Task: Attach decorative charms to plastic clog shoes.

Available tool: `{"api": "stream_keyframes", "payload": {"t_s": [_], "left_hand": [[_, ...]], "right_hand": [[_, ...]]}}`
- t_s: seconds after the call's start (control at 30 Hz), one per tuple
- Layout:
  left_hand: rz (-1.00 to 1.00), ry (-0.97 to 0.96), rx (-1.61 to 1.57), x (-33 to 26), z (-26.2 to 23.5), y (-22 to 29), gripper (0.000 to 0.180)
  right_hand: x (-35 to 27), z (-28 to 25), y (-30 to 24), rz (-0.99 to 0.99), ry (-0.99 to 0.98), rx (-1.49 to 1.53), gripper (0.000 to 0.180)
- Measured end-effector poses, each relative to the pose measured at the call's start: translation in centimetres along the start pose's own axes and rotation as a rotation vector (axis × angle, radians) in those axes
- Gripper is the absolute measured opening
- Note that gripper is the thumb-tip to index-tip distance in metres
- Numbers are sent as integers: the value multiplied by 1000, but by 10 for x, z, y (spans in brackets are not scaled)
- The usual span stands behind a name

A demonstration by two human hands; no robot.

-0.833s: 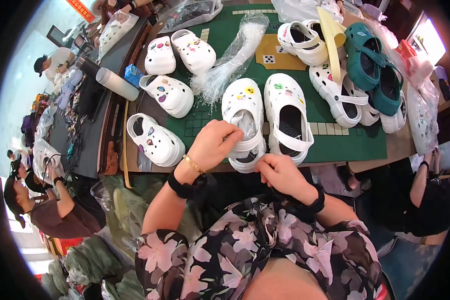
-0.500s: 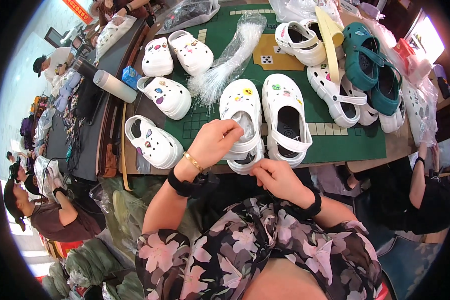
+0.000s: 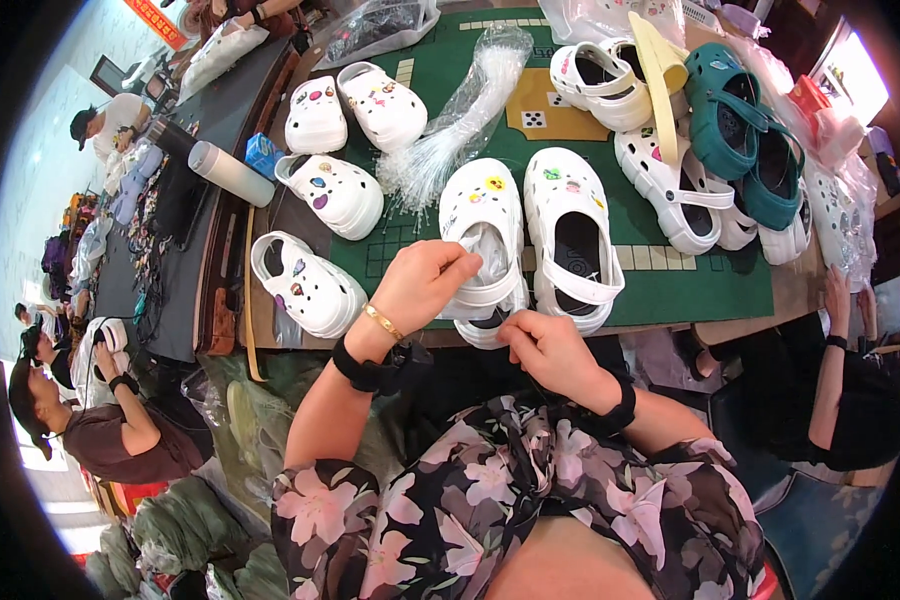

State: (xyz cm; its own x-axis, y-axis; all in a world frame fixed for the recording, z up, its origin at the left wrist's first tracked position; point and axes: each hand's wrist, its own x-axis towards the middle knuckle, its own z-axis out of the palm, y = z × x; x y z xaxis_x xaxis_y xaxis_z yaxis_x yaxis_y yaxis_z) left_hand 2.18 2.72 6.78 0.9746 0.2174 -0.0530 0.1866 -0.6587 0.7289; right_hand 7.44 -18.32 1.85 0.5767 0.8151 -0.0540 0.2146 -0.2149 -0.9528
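Fingers of left hand (image 3: 425,285) pinched on thin clear plastic at heel strap of white clog (image 3: 482,250); right hand (image 3: 550,350) closed at clog's heel, near edge of green-matted table (image 3: 690,290), beside matching clog (image 3: 573,235).

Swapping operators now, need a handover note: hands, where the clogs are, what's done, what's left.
Left hand: pinching the heel strap area of the white clog at the near table edge.
Right hand: closed at that clog's heel, fingertips pinched; what it grips is hidden.
Second white clog lies beside it on the green mat, untouched.
Done: both clogs carry charms on the toes.
Left: apparently the strap or heel work on the held clog; cannot tell more.
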Motion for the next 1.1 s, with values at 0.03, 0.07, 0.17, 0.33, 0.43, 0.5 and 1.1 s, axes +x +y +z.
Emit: {"api": "stream_keyframes", "payload": {"t_s": [0.03, 0.07, 0.17, 0.33, 0.43, 0.5, 1.1], "left_hand": [[3, -2, 0, 1, 1, 3, 23], [-4, -20, 24, 1, 2, 8, 23], [33, 25, -7, 0, 9, 6, 24], [52, 130, -204, -1, 13, 0, 16], [29, 383, -363, -1, 6, 0, 12], [128, 505, -270, 1, 1, 9, 8], [692, -190, -39, 55, 70, 49, 14]], "right_hand": [[3, 2, 0, -36, 17, -8, 16], [7, 4, 2, -34, 22, -9, 16], [15, 8, 3, -163, 97, -128, 15], [3, -5, -5, -118, 37, -162, 14], [-21, -31, 1, -101, 1, -219, 12], [-40, -51, 16, -84, -10, -302, 11], [-75, -69, 18, -387, 344, -567, 16]]}}
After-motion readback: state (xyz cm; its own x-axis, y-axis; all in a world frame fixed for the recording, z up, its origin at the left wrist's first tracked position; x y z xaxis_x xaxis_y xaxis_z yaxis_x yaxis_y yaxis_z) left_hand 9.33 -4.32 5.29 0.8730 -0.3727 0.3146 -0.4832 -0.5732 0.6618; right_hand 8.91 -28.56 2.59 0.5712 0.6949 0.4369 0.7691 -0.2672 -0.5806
